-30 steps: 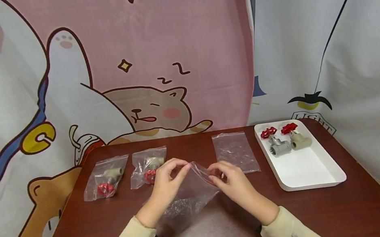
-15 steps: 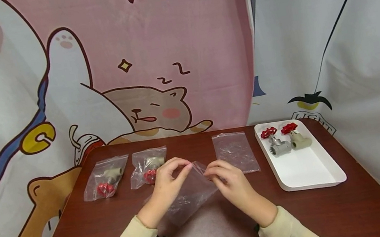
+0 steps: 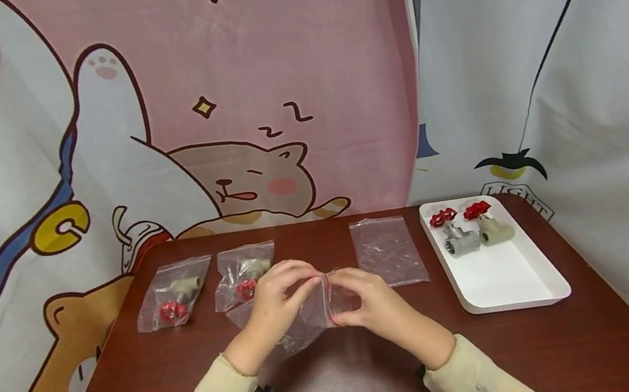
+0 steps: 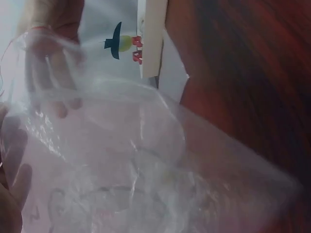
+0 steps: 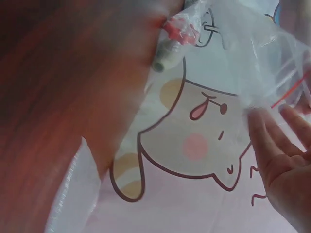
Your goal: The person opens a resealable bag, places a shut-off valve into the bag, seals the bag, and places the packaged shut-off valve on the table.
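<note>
A clear zip bag [image 3: 306,322] with a red line along its mouth is held up between both hands, over the middle of the table. My left hand [image 3: 281,299] pinches the upper end of the mouth. My right hand [image 3: 375,295] is at the same mouth, thumb low and fingers high in a C shape along the red line. In the left wrist view the bag [image 4: 146,145] spreads wide, and the right hand's fingers [image 4: 58,92] show through the plastic. The right wrist view shows the right hand [image 5: 282,155] with fingertips right at the bag [image 5: 265,63].
Two packed bags, each with a red-handled valve, lie at the left: one bag [image 3: 175,294] farther out, another [image 3: 246,270] nearer. A flat zip bag [image 3: 389,252] lies behind the right hand. A white tray [image 3: 513,281] at the right carries two red-handled valves [image 3: 462,242].
The right hand has gone from pinching the mouth's side to spreading thumb and fingers along it. The bag has turned, its body swinging left beneath the left hand.
</note>
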`<state>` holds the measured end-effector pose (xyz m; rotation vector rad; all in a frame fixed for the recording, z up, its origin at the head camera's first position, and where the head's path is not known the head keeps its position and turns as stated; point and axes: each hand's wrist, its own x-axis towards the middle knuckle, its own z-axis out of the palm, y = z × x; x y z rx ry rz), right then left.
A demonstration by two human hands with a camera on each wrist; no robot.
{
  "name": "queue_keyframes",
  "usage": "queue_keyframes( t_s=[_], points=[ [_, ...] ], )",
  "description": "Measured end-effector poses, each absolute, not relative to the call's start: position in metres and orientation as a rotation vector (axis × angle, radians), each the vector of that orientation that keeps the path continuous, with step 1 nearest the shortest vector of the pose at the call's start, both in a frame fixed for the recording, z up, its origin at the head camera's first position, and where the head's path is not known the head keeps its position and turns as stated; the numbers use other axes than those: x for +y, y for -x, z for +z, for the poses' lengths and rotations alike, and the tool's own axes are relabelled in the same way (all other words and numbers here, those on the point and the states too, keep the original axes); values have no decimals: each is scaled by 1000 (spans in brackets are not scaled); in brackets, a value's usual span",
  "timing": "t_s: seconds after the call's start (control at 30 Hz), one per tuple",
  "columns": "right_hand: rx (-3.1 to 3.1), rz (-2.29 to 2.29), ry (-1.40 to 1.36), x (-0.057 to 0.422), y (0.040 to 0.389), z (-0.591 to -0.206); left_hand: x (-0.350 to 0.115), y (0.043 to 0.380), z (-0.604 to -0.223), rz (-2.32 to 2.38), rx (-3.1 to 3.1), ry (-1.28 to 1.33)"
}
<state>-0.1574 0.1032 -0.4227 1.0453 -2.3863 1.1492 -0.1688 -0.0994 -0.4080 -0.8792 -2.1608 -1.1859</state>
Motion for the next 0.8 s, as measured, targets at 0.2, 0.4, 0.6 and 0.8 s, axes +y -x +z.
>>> queue_keyframes(
  t_s=[0.2, 0.4, 0.6, 0.8],
  points=[
    [-2498, 1060, -1053, 105, 159, -415, -102, 169, -412, -1194, -2137, 907],
    [-2538, 725, -1104, 111, 155, -413, -103, 172, -414, -1314, -2035, 860],
    [-2484, 600, -1170, 112, 151, -414, -107, 176, -415, -1329, -2012, 802],
    [-2487, 726, -1118, 114, 150, -414, -108, 175, -416, -1372, -2039, 753]
  ],
)
